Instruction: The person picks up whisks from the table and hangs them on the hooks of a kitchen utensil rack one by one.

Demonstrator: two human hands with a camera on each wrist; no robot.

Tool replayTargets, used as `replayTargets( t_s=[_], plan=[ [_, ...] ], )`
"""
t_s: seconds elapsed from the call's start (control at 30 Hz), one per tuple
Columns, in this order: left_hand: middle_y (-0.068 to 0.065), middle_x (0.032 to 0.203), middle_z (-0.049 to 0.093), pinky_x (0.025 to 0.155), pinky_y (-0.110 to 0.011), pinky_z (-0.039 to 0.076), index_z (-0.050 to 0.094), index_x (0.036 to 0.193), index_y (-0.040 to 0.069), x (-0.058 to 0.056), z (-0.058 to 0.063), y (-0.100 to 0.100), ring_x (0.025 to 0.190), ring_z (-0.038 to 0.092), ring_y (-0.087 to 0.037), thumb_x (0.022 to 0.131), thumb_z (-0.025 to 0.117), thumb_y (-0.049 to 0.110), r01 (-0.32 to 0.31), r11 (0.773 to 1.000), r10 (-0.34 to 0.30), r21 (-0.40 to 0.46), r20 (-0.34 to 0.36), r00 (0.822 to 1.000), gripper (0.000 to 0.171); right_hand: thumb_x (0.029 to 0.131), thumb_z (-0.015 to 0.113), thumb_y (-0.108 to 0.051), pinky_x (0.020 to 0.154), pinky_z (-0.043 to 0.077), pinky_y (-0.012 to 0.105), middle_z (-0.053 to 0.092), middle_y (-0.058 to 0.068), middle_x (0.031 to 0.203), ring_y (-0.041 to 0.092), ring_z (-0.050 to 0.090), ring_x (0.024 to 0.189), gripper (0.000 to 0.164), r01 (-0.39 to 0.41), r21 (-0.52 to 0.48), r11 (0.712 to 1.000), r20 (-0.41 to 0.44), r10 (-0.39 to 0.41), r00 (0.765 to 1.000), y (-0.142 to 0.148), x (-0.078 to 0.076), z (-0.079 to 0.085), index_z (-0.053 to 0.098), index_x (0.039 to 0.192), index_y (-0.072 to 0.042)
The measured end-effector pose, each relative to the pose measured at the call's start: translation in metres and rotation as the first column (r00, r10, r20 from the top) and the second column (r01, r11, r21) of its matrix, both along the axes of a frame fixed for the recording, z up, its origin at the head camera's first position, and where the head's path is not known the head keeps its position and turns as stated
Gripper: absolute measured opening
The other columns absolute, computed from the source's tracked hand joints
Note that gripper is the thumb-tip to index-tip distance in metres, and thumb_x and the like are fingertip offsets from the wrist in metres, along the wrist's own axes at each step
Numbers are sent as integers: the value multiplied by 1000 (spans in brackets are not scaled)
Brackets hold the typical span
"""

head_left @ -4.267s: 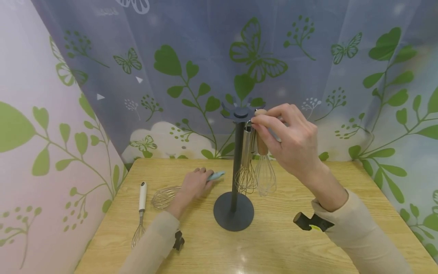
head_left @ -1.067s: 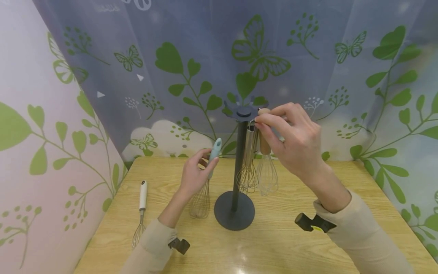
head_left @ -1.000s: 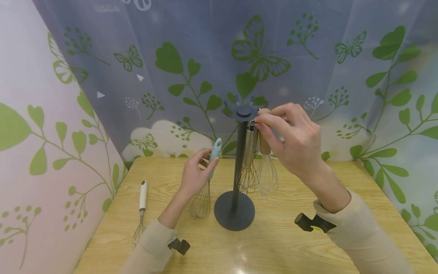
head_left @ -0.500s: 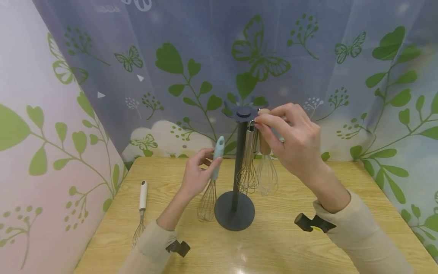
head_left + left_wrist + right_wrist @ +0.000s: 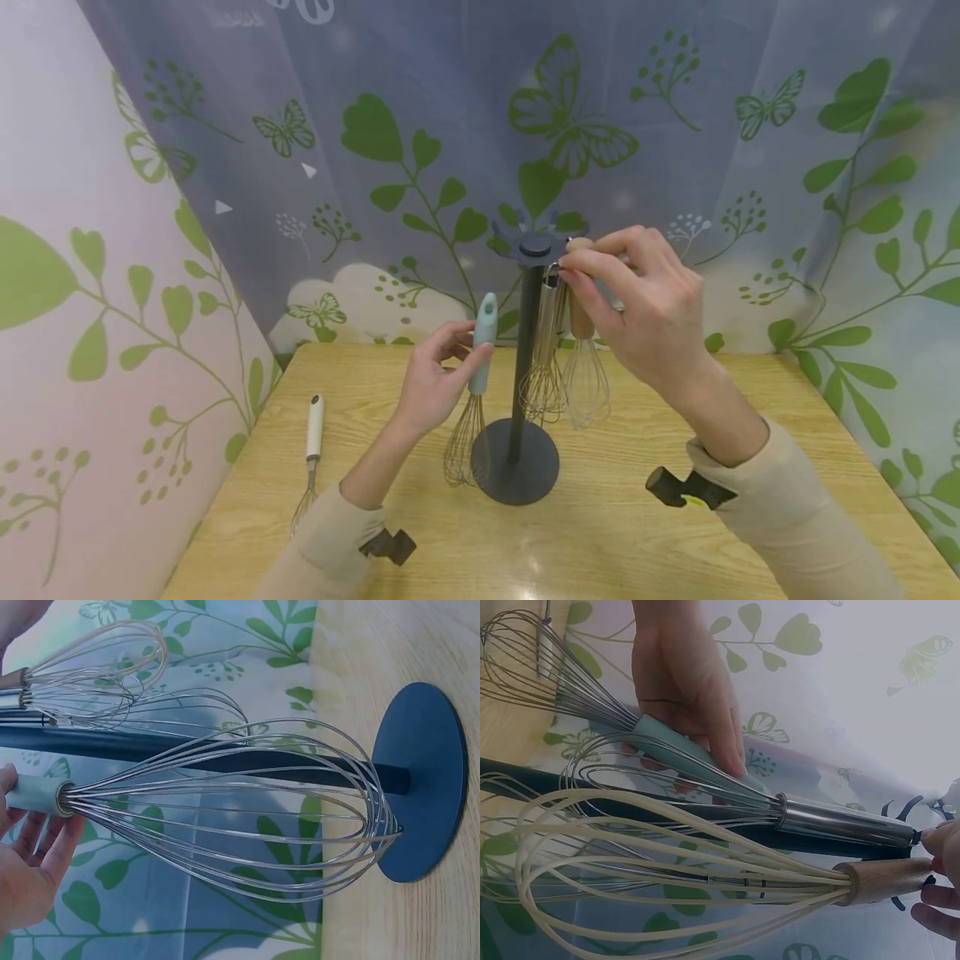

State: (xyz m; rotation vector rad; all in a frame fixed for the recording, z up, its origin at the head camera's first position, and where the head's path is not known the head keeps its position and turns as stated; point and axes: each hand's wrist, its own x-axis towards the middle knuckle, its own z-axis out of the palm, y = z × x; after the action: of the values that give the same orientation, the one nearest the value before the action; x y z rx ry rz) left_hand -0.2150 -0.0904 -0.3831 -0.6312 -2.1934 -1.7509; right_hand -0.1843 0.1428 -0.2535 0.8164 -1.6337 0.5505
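A dark upright stand (image 5: 522,375) with a hooked top and round base (image 5: 424,787) stands mid-table. My left hand (image 5: 431,379) grips a whisk with a pale blue handle (image 5: 483,333) just left of the pole. That whisk is held handle up, its wire balloon (image 5: 247,817) in front of the stand's base in the head view. At the hooks, my right hand (image 5: 641,296) pinches the hanging loop of a metal-handled whisk (image 5: 844,817). Beside it hangs a wooden-handled whisk (image 5: 885,879) with cream-coloured loops, its handle close to the right fingers. Another wire whisk hangs partly hidden behind these.
A white-handled whisk (image 5: 315,429) lies on the wooden table (image 5: 600,533) at the left, its wire end near the left sleeve. Printed fabric with leaves and butterflies (image 5: 420,50) walls the table at the back and sides.
My left hand has lifted the blue-handled whisk off the table, turned it upright and brought it rightward, nearer the pole. My right hand stays at the hooks.
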Motion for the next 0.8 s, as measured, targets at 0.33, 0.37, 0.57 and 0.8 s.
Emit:
replayTargets(
  t_s=[0.33, 0.37, 0.57, 0.8],
  plan=[
    [-22, 109, 71, 63, -24, 61, 66, 132, 1, 6, 11, 2, 84, 67, -4, 101, 69, 11, 40, 999, -40, 23, 16, 999, 33, 104, 68, -29, 55, 48, 42, 68, 14, 86, 32, 63, 75, 25, 4, 13, 1000, 0, -4, 1000, 0, -1, 2, 81, 97, -8],
    [-22, 109, 70, 64, -24, 62, 66, 132, 1, 6, 12, 2, 84, 67, -4, 101, 69, 10, 47, 999, -47, 26, 16, 999, 33, 104, 68, -29, 55, 48, 42, 68, 14, 86, 32, 63, 75, 25, 5, 16, 1000, -1, -5, 1000, 0, -1, 2, 80, 97, -8],
    [-25, 108, 70, 67, -25, 63, 66, 132, 0, 13, 20, 4, 86, 68, -5, 101, 69, 9, 86, 995, -86, 43, 13, 996, 32, 104, 68, -29, 55, 48, 41, 68, 14, 86, 32, 62, 75, 25, 8, 24, 1000, 3, -8, 1000, 1, 0, 2, 80, 98, -8],
    [-27, 109, 70, 69, -24, 63, 65, 132, -2, 18, 26, 4, 89, 68, -5, 101, 68, 7, 109, 992, -109, 62, 8, 994, 33, 105, 68, -29, 55, 47, 40, 68, 14, 86, 32, 62, 74, 25, 8, 25, 1000, 9, -8, 1000, 1, 0, 2, 80, 97, -8]
  ],
)
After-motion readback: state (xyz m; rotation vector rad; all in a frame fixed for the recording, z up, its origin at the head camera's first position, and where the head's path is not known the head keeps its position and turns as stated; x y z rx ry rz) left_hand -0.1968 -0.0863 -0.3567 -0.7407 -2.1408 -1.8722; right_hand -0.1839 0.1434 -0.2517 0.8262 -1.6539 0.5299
